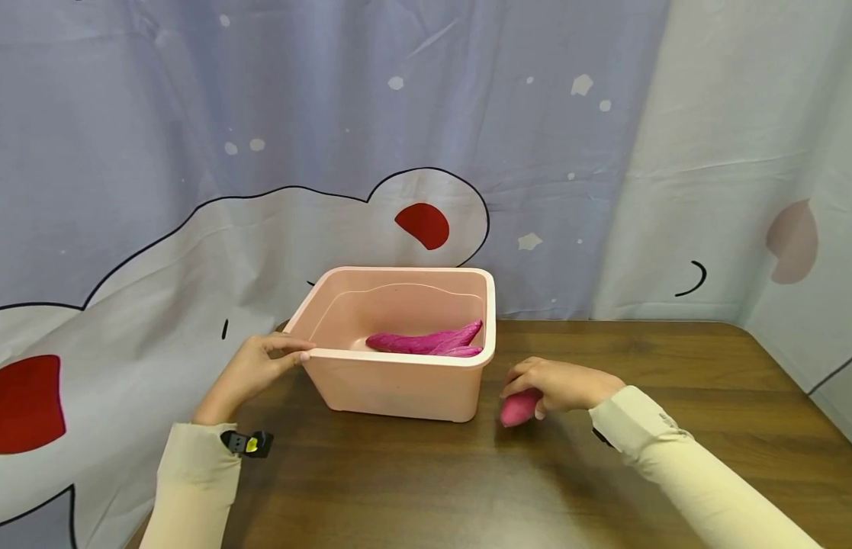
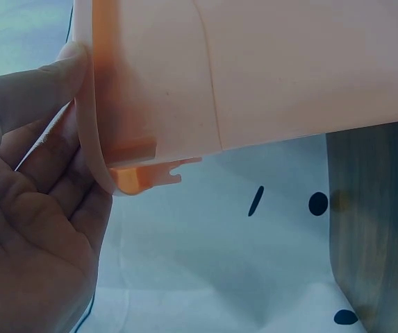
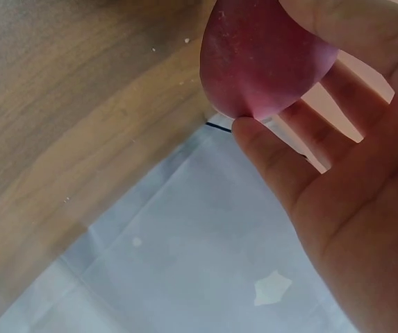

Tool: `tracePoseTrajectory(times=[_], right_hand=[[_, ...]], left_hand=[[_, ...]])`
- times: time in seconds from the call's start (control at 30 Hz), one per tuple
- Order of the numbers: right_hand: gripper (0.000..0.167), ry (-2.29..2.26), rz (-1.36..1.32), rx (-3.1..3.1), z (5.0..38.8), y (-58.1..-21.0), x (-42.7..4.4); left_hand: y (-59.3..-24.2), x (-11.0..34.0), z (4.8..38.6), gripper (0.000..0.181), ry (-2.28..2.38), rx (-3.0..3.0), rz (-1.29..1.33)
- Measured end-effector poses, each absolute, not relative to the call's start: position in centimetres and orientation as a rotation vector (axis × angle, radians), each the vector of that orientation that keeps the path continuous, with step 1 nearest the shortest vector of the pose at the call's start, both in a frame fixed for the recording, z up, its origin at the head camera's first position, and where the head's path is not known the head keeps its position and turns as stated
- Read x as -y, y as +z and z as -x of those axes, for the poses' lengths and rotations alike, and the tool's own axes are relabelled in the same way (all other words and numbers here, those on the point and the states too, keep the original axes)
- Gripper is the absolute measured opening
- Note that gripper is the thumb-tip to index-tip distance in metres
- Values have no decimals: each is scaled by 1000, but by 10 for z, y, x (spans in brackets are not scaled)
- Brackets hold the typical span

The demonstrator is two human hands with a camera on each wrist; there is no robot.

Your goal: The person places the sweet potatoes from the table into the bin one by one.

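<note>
A pale pink plastic bin stands on the wooden table. My left hand pinches its rim at the near left corner, and the left wrist view shows the thumb on one side of the rim and the fingers on the other. Inside the bin lie long, tapered, magenta sweet potatoes, partly overlapping. Just right of the bin, my right hand grips another reddish-pink sweet potato from above, low over the table. In the right wrist view, its rounded end shows between thumb and fingers.
The brown wooden table extends in front of the bin and to its right. A patterned curtain hangs close behind the bin and along the left. The table's back edge runs just behind the bin.
</note>
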State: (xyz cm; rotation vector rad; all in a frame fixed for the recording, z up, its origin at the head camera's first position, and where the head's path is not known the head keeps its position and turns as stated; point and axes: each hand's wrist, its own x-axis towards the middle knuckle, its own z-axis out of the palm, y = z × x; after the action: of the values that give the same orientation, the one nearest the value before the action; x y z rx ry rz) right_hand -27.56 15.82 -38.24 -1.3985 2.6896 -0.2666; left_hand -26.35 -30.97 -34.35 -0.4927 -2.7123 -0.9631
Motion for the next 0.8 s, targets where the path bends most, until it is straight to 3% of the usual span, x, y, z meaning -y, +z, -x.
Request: tracePoseTrajectory(times=[0.8], right_hand=[[52, -246, 1331, -2682, 265, -340, -154]], left_hand=[[-345, 309, 265, 23, -943, 2699, 510]])
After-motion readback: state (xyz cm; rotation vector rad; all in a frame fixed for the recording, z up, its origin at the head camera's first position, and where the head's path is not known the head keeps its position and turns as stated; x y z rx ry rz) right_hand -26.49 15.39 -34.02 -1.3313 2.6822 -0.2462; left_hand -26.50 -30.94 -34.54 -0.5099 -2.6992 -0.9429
